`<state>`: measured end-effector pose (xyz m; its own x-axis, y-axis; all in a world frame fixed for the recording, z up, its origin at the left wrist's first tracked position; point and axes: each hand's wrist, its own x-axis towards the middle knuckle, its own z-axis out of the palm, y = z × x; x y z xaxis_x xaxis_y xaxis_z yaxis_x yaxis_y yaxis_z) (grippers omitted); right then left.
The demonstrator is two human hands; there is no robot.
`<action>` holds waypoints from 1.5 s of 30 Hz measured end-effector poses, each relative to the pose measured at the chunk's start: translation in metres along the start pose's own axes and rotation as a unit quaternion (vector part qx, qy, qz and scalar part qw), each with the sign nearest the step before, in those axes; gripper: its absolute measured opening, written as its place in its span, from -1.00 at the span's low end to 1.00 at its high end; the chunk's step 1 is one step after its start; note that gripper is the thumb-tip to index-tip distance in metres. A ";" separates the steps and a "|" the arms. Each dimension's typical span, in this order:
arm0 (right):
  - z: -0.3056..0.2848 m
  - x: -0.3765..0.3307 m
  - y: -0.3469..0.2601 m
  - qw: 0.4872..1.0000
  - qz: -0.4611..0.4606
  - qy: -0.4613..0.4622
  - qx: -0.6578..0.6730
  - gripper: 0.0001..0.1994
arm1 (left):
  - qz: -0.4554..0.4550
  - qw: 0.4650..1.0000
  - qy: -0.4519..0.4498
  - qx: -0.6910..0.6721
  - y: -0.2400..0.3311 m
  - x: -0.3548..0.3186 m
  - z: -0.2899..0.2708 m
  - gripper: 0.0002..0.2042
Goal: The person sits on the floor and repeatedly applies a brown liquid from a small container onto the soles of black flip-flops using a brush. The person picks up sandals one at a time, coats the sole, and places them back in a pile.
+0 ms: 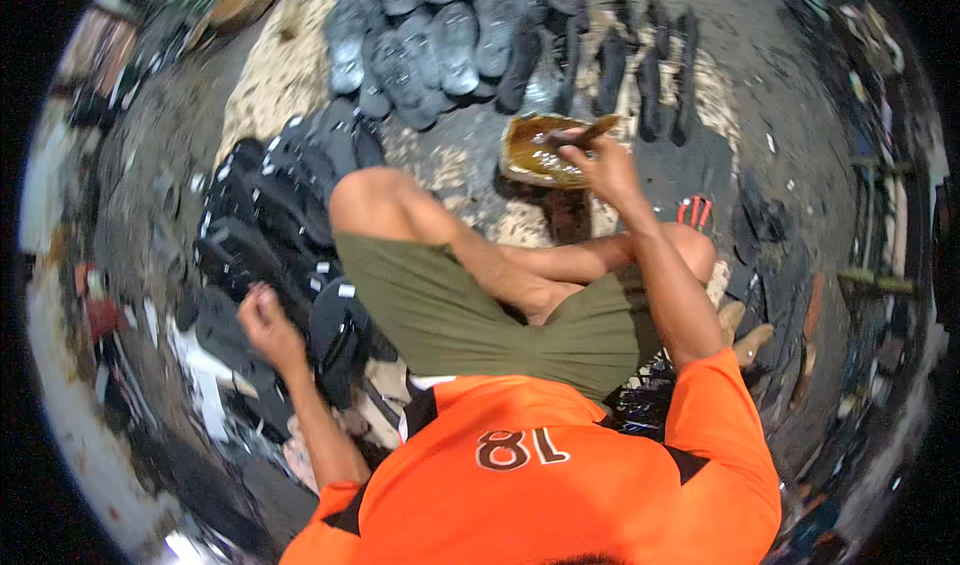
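Observation:
In my right hand (603, 168) is a brush with a brown wooden handle (598, 130), its lower end over a tub (508, 161) of amber, glossy glue-like liquid. The tub's rim is crusted, and the brush's tip does not show clearly. My left hand (265, 323) is raised at the left beside black sandals (232, 255), its fingers curled together. Whether anything is between those fingers is hidden. A dark sandal with a white tag (338, 315) lies close to the right of this hand.
Rows of dark soles (456, 49) cover the far side of a speckled mat (275, 70). Narrow dark strips (650, 90) lie at the far right, above a flat dark sheet (690, 173). Scraps (780, 265) litter the floor on the right. My crossed legs (500, 275) fill the middle.

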<state>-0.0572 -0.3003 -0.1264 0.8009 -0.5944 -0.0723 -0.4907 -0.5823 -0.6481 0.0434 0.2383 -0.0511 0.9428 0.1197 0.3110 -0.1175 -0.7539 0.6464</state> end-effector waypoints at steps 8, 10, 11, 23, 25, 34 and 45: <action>0.003 0.014 -0.004 0.939 -0.139 0.137 0.283 -0.73 | 0.295 0.943 -0.151 -0.003 0.127 0.028 0.025 -0.93; -0.043 0.000 -0.030 0.961 -0.089 0.136 0.224 -0.71 | 0.268 0.947 -0.170 -0.053 0.109 0.001 0.048 -0.81; -0.050 -0.007 0.005 0.977 -0.064 0.118 0.164 -0.71 | 0.246 0.945 -0.189 -0.100 0.118 -0.005 0.052 -0.65; -0.129 -0.037 -0.084 0.771 -0.012 0.257 0.582 -0.76 | -0.104 0.782 -0.314 -0.528 0.167 0.011 0.061 -0.47; -0.110 -0.047 -0.151 0.787 -0.028 0.187 0.587 -0.73 | -0.144 0.707 -0.353 -0.595 0.177 0.000 0.084 -0.49; -0.027 -0.114 -0.187 0.884 -0.232 0.072 0.399 -0.67 | -0.341 0.524 -0.364 -0.690 0.235 -0.044 0.096 -0.54; -0.037 -0.081 -0.158 0.844 -0.099 0.190 0.491 -0.61 | -0.215 0.498 -0.436 -0.718 0.219 -0.065 0.093 -0.51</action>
<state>-0.0576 -0.1803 0.0094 0.5743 -0.7832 0.2381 0.3099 -0.0612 -0.9488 -0.0145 0.0053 0.0050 0.6809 -0.7270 -0.0883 0.6421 0.5347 0.5494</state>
